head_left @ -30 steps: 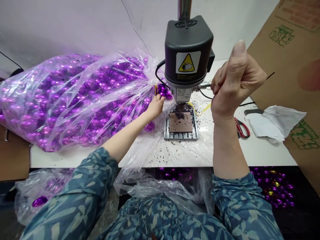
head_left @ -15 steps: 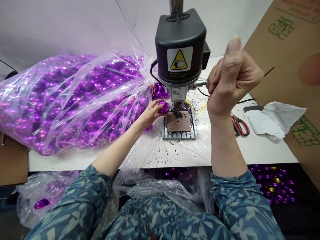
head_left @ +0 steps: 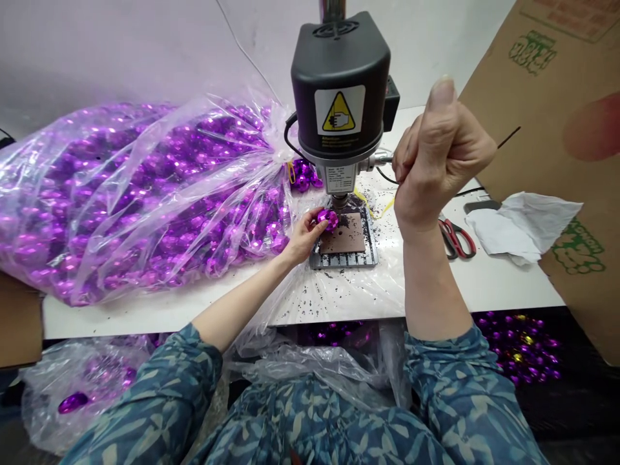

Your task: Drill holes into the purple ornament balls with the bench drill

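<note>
A large clear plastic bag [head_left: 145, 232] is lying along the table [head_left: 508, 290] on the left, bulging with shiny purple balls, its gathered neck pointing toward the machine [head_left: 340, 84]. A small cluster of purple balls [head_left: 305, 175] is sitting outside, just beside that neck. Below the table edge at lower left, a smaller clear bag [head_left: 46, 387] is holding a few purple pieces, one of them showing plainly. At lower right, many purple pieces with some gold ones [head_left: 526, 345] are glinting against something black (whether a container or a plain surface, I cannot tell). A brown cardboard box [head_left: 494, 135] with green print is standing at the right, its inside hidden from view.

The purple ball [head_left: 328, 220] in the left hand [head_left: 306, 234] is showing a rounded, faceted surface, its flat mirror-like patches shining pink and violet. The fingers are gripping it above the left rear part of the brown board [head_left: 349, 242], close to the machine's lower end; whether it is touching the board is unclear. Dark flecks are covering the board and scattering around it. The right hand [head_left: 438, 158] is closing in a fist around the machine's handle [head_left: 383, 158], well apart from the left.
</note>
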Demonstrator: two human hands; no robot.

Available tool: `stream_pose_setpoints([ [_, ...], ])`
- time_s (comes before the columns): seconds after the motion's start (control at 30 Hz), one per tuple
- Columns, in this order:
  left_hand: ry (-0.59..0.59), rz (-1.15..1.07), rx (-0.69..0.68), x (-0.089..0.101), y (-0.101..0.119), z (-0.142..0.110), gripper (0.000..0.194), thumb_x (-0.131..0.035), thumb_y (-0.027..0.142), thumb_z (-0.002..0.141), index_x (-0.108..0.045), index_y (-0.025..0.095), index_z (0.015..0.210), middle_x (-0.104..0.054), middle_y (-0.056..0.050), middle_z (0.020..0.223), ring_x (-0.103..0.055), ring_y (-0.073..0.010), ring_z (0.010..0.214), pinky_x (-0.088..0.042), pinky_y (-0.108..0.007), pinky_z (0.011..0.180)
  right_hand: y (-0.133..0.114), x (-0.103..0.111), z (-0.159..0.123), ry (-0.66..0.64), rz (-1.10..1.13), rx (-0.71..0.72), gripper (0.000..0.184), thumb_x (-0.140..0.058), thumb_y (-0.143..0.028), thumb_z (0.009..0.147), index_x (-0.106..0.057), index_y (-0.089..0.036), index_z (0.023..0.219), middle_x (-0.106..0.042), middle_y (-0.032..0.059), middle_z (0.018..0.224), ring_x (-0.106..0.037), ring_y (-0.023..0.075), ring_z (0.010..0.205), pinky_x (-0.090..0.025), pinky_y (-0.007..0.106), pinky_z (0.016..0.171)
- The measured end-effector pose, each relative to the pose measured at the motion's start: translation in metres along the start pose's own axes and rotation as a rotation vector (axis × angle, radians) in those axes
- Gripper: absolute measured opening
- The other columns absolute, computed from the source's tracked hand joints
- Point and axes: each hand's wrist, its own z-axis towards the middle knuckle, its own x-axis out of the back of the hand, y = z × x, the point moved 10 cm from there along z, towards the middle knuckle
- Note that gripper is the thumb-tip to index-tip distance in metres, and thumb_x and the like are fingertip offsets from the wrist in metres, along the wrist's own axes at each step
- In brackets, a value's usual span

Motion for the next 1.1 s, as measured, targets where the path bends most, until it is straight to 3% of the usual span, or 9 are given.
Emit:
stream_pose_setpoints([
  [0.2, -0.020, 0.035, -0.066, -0.013, -0.003, 0.000, 0.063, -0.084, 0.060, 0.087, -0.059, 0.025, 0.134, -0.073, -0.012, 0.131, -0.073, -0.0265, 0.120, -0.060, -0.050, 0.108, 0.005, -0.001, -0.002, -0.021, -0.069, -0.045, 0.074, -0.036, -0.089, 0.089, -0.029, -0.024, 0.055, -0.029, -0.0042, 0.047, -0.032, 0.0070, 0.044, -0.037, 0.032, 0.051],
  [0.43, -0.107, 0.085, -0.097, -0.030, 0.000, -0.001, 0.065, -0.085, 0.056, 0.086, -0.055, 0.025, 0.135, -0.071, -0.013, 0.132, -0.073, -0.0282, 0.123, -0.059, -0.052, 0.111, -0.001, 0.003, -0.003, -0.003, 0.134, 0.023, 0.067, -0.063, -0.067, 0.092, -0.031, -0.023, 0.053, -0.028, -0.0067, 0.044, -0.028, 0.0055, 0.039, -0.031, 0.032, 0.047],
  [0.63, -0.152, 0.148, -0.201, -0.040, 0.008, -0.009, 0.063, -0.085, 0.047, 0.087, -0.055, 0.025, 0.138, -0.068, -0.014, 0.139, -0.070, -0.0285, 0.128, -0.057, -0.053, 0.116, 0.006, 0.003, -0.005, -0.018, -0.052, -0.071, 0.074, -0.039, -0.091, 0.087, -0.025, -0.025, 0.056, -0.026, -0.0051, 0.046, -0.031, 0.0077, 0.043, -0.034, 0.033, 0.050],
  [0.8, -0.143, 0.146, -0.192, -0.041, 0.006, -0.009, 0.064, -0.085, 0.046, 0.087, -0.055, 0.025, 0.139, -0.067, -0.015, 0.143, -0.069, -0.0291, 0.132, -0.056, -0.054, 0.117, 0.000, 0.004, -0.006, -0.008, -0.073, -0.011, 0.070, -0.040, -0.082, 0.094, -0.026, -0.024, 0.056, -0.025, -0.0058, 0.045, -0.029, 0.0060, 0.041, -0.032, 0.031, 0.048],
  [1.1, -0.124, 0.156, -0.173, -0.039, 0.004, -0.009, 0.065, -0.089, 0.046, 0.085, -0.057, 0.023, 0.137, -0.067, -0.016, 0.141, -0.069, -0.0293, 0.131, -0.055, -0.052, 0.118, 0.004, 0.007, -0.009, 0.013, -0.059, -0.012, 0.072, -0.044, -0.082, 0.094, -0.028, -0.023, 0.054, -0.023, -0.0063, 0.045, -0.029, 0.0055, 0.040, -0.032, 0.030, 0.048],
])
